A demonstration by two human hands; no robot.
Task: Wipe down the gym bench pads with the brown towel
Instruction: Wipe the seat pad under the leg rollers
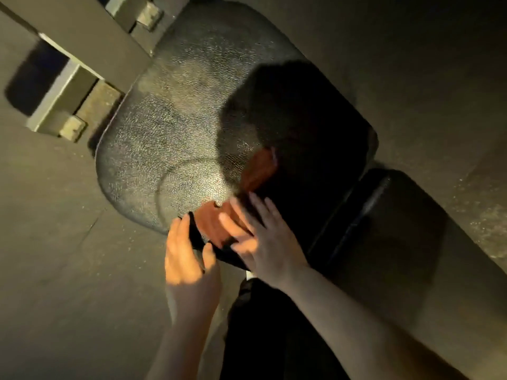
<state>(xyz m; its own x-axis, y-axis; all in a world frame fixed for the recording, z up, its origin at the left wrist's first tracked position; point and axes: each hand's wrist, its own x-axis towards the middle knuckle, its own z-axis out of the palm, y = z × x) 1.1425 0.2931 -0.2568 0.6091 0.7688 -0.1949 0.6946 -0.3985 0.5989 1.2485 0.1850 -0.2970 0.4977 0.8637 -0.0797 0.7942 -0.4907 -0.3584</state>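
Brown towel (212,224) lies bunched at the near edge of the large textured bench pad (170,127), with another rust-coloured fold (259,171) showing further in, at the rim of a heavy shadow. We judge it soft, light and limp, so it will crumple rather than slide unless we spread it and press it flat under the palm. Our right hand (260,242) rests over the cloth with fingers spread and fairly straight, blurred by motion; it seems to press rather than clutch. Our left hand (186,253) sits at the pad's edge, fingers loosely bent around a dark strip beside the towel; whether it truly grips we cannot tell. A second, smaller pad (384,215) lies just beside the first, in shade. Beyond, a metal frame (63,86) stands on the floor (55,242).
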